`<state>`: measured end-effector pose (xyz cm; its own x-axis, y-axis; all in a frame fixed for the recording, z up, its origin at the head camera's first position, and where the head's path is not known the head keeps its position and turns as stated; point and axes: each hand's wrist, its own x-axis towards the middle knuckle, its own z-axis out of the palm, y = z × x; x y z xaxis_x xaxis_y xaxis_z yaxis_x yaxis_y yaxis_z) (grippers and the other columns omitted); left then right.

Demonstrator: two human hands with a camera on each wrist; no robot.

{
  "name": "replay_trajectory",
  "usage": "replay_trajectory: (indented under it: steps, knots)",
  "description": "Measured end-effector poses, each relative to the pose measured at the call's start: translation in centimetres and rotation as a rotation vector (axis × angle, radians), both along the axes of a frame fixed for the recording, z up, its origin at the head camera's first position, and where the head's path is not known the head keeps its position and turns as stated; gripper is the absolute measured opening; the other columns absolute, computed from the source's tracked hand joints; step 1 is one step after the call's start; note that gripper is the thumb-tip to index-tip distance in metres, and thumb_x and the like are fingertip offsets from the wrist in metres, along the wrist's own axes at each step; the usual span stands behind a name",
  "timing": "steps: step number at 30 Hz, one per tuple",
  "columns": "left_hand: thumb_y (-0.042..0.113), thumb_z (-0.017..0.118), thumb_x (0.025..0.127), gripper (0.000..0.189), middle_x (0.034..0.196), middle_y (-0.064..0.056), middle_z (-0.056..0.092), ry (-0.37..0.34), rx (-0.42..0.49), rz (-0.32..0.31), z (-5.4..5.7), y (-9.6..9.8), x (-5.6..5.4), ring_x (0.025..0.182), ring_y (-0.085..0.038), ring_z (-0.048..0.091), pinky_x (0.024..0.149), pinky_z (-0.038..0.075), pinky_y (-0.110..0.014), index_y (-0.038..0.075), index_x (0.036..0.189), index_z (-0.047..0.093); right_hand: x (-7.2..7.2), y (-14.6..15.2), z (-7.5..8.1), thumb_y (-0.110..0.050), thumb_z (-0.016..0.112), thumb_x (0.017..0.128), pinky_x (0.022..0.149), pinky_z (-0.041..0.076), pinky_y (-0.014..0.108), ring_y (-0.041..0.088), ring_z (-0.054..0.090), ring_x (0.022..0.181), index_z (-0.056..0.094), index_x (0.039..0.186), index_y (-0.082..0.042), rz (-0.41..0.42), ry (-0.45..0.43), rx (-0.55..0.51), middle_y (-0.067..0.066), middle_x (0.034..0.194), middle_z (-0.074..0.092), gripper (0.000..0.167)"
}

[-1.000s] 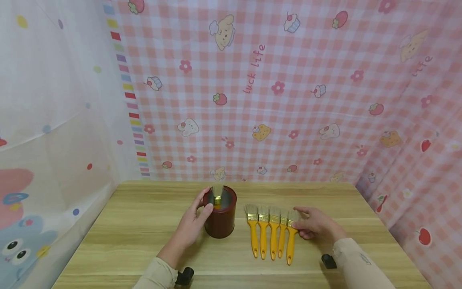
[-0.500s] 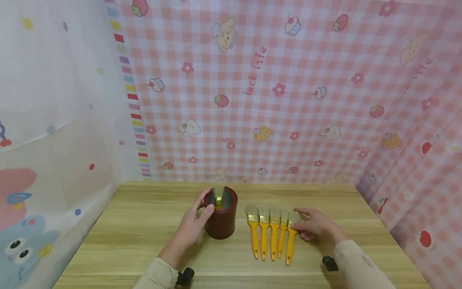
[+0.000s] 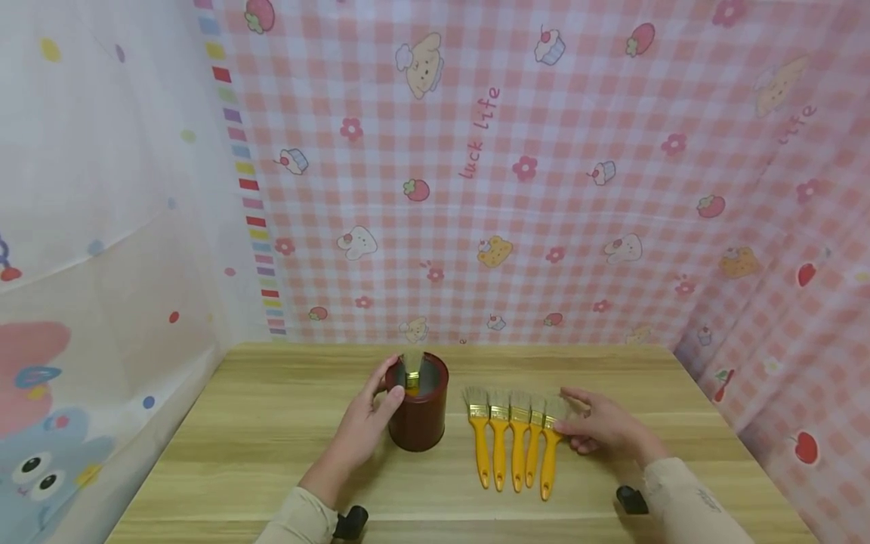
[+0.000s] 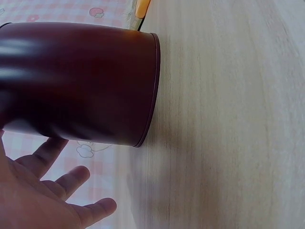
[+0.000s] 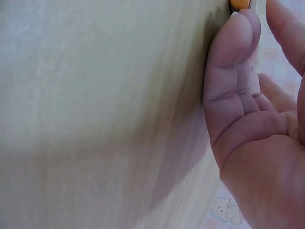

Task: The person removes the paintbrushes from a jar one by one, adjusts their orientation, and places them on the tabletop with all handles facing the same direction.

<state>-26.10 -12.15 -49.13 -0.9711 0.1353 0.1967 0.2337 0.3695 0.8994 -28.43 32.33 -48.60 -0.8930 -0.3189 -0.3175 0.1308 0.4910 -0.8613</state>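
Note:
My left hand (image 3: 360,423) grips the dark red can (image 3: 418,423) near its rim, thumb in front and a finger at the far side. A paintbrush (image 3: 412,370) leans inside the can, bristles up; its lower handle is hidden. To the right, several paintbrushes (image 3: 519,446) with yellow handles lie side by side, bristles toward the back. My right hand (image 3: 605,427) rests beside the rightmost paintbrush (image 3: 548,461), thumb tip right at its metal band and index finger extended past the bristles. In the right wrist view, the thumb stands apart from the bent fingers (image 5: 231,43).
The wooden table (image 3: 272,423) bears the can and the brushes. A pink checked cloth (image 3: 510,211) hangs behind it, and a white printed cloth (image 3: 136,227) hangs on the left. A black wrist device (image 3: 630,500) sits under the right sleeve.
My right hand has shifted slightly right, its thumb moving toward the edge of the rightmost paintbrush. My left hand keeps its grip on the can. The head view has shifted a little.

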Motion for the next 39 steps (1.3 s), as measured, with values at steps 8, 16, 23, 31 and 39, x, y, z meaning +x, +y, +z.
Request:
replay_trajectory:
  steps: [8,16,23,31,39]
  knots:
    - [0.045,0.053,0.113,0.054,0.15,-0.012,0.061,0.006,0.01,-0.007,-0.1,0.0,0.0,0.148,-0.033,0.051,0.124,0.033,-0.071,0.048,0.163,0.035,-0.3,0.8,0.7,-0.022,0.072,0.104,0.066,0.055,0.03,0.016,0.061,0.074,0.017,0.169,0.001,-0.048,0.054,-0.035,0.012,0.094,0.073,0.088]
    - [0.046,0.052,0.113,0.053,0.15,-0.01,0.061,0.008,0.006,-0.01,-0.2,-0.1,-0.1,0.149,-0.033,0.051,0.124,0.033,-0.072,0.051,0.163,0.033,-0.8,0.4,1.9,-0.032,0.072,0.105,0.09,0.06,0.038,0.021,0.07,0.1,0.022,0.17,-0.006,-0.131,0.118,-0.037,0.029,0.143,0.064,0.086]
    - [0.045,0.053,0.112,0.054,0.149,-0.011,0.062,-0.001,0.012,-0.007,0.0,-0.1,0.0,0.149,-0.033,0.051,0.124,0.033,-0.07,0.051,0.162,0.034,-1.1,-1.7,2.4,-0.036,0.073,0.104,0.11,0.056,0.051,0.044,0.064,0.134,0.027,0.17,-0.01,-0.175,0.146,-0.108,0.031,0.153,0.056,0.085]
    - [0.044,0.053,0.112,0.054,0.149,-0.011,0.062,-0.001,0.007,-0.003,0.0,0.0,0.0,0.148,-0.033,0.051,0.125,0.033,-0.07,0.048,0.163,0.035,-1.7,-5.3,3.0,-0.034,0.073,0.104,0.11,0.055,0.051,0.041,0.065,0.13,0.031,0.169,-0.014,-0.133,0.151,-0.171,0.03,0.15,0.059,0.08]
    - [0.045,0.052,0.113,0.057,0.15,-0.012,0.062,0.004,0.002,-0.004,0.0,0.0,0.0,0.149,-0.034,0.051,0.124,0.033,-0.071,0.04,0.166,0.035,-2.5,-9.9,4.7,-0.04,0.077,0.1,0.116,0.048,0.06,0.039,0.064,0.131,0.041,0.165,-0.025,-0.06,0.166,-0.169,0.019,0.143,0.068,0.076]
